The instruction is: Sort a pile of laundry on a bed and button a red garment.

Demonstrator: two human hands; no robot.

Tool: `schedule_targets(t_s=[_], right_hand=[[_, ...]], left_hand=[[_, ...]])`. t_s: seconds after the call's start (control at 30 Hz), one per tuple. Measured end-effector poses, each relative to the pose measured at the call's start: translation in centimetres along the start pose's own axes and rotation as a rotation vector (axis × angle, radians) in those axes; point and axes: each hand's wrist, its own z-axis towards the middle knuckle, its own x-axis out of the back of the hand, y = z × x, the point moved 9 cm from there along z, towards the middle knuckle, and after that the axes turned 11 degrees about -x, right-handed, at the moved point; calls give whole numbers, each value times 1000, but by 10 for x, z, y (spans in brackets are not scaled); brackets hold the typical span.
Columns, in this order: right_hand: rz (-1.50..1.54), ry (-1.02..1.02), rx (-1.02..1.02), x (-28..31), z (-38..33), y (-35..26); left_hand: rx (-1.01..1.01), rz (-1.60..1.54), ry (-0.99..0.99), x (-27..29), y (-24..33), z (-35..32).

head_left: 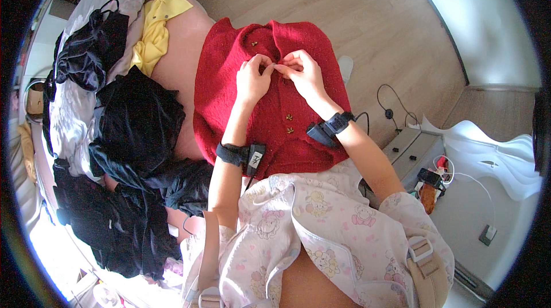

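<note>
A red knit cardigan (241,113) lies spread out in front of me, partly over the edge of the pink bed. Gold-coloured buttons (289,117) show down its front, with another one near the collar. My left hand (255,78) pinches the front edge of the cardigan in its upper part. Close against it, my right hand (301,75) is closed on the same edge, fingertips almost touching the left ones. Whether a button sits between the fingers is hidden. Each wrist wears a black strap with a small device.
Black garments (138,124) lie heaped on the pink bed (192,27) at the left, beside a yellow garment (152,35). To the right stand a grey box (410,150) with cables and a white wavy-edged table (476,205) holding a phone and charger. Wooden floor (367,10) lies beyond.
</note>
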Motion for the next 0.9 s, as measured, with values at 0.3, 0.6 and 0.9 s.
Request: schedule_targets(t_s=[0.3, 0.6, 0.9], right_hand=[[141, -79, -8, 2, 0, -2], [288, -256, -139, -3, 7, 4], [304, -277, -175, -5, 10, 8]], left_hand=[[-203, 192, 211, 14, 32, -10], [101, -200, 190, 17, 11, -10], [117, -292, 183, 13, 5, -9]])
